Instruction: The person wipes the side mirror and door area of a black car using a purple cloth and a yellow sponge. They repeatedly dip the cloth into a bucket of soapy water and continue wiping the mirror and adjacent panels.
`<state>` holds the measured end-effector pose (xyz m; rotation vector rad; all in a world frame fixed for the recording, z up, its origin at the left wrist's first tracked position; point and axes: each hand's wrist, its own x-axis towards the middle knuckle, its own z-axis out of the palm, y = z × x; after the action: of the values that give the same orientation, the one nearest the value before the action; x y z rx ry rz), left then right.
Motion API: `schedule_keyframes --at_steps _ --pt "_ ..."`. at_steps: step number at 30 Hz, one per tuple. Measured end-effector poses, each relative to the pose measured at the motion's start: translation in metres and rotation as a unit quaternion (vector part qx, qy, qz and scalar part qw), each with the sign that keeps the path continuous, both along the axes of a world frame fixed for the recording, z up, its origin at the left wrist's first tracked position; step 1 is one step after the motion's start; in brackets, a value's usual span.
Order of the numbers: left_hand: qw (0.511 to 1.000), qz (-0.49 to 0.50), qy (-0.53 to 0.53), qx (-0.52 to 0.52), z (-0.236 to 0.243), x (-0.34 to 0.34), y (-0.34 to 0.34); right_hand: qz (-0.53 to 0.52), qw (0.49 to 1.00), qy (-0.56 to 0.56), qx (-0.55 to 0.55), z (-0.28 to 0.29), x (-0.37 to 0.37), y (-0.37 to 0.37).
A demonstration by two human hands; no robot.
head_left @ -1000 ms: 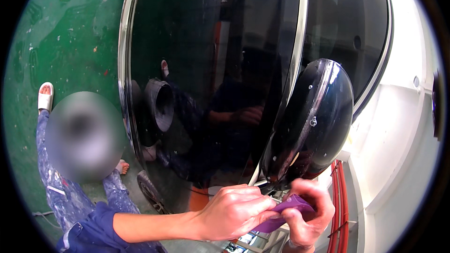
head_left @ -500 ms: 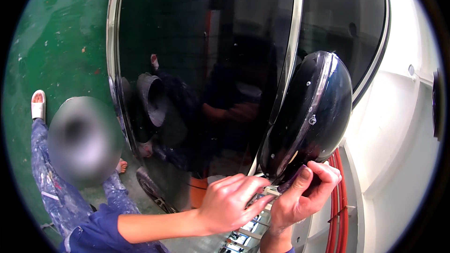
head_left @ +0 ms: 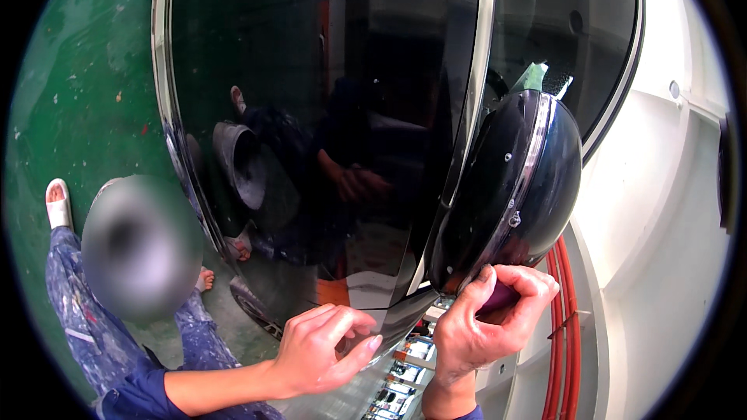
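A glossy black car wing mirror (head_left: 510, 179) with a bright trim strip and several water drops stands out beside the car's dark door (head_left: 373, 109). My right hand (head_left: 486, 315) is at its near end, thumb and fingers pinched around a purple piece (head_left: 499, 298) that looks like a folded sheet, mostly hidden by the fingers. The thumb tip touches or nearly touches the mirror's lower edge. My left hand (head_left: 327, 346) hovers left of it, in front of the door's lower part. Its fingers are loosely bent, thumb apart, with nothing in them.
A light green strip (head_left: 534, 76) sticks out past the mirror's far end. Red hoses (head_left: 566, 327) run down beside a white wall structure (head_left: 646, 225) at right. My paint-spattered trousers (head_left: 89, 303) and a blurred grey round shape (head_left: 142, 249) are at left over the green floor (head_left: 85, 70).
My left hand has drawn away from the mirror's near end toward the left. My right hand stays there with the purple piece. The green strip at the mirror's far end has come into sight.
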<state>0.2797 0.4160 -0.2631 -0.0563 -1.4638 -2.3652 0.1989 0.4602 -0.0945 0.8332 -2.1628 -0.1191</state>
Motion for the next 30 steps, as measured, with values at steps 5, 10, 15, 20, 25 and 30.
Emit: schedule_keyframes --at_steps 5,10,15,20,25,30 --pt "1.0 -0.006 0.0 -0.002 0.0 0.004 -0.004 0.003 1.0 0.015 0.008 0.009 -0.011 -0.016" --pt "1.0 -0.013 -0.005 -0.008 -0.001 0.007 -0.009 -0.019 1.0 -0.009 0.017 0.008 -0.006 -0.016" --pt "1.0 -0.017 0.007 -0.014 0.005 0.0 -0.018 -0.003 0.999 0.001 0.054 0.023 -0.018 -0.028" --pt "0.999 0.009 0.006 -0.033 0.005 -0.002 -0.026 -0.012 0.999 -0.022 0.041 0.021 -0.015 -0.029" --pt "1.0 0.005 0.009 -0.028 0.012 -0.004 -0.028 -0.011 0.999 -0.027 0.034 0.027 -0.019 -0.031" --pt "1.0 -0.001 0.012 -0.027 0.018 -0.002 -0.031 -0.014 0.999 -0.021 0.034 0.032 -0.011 -0.034"
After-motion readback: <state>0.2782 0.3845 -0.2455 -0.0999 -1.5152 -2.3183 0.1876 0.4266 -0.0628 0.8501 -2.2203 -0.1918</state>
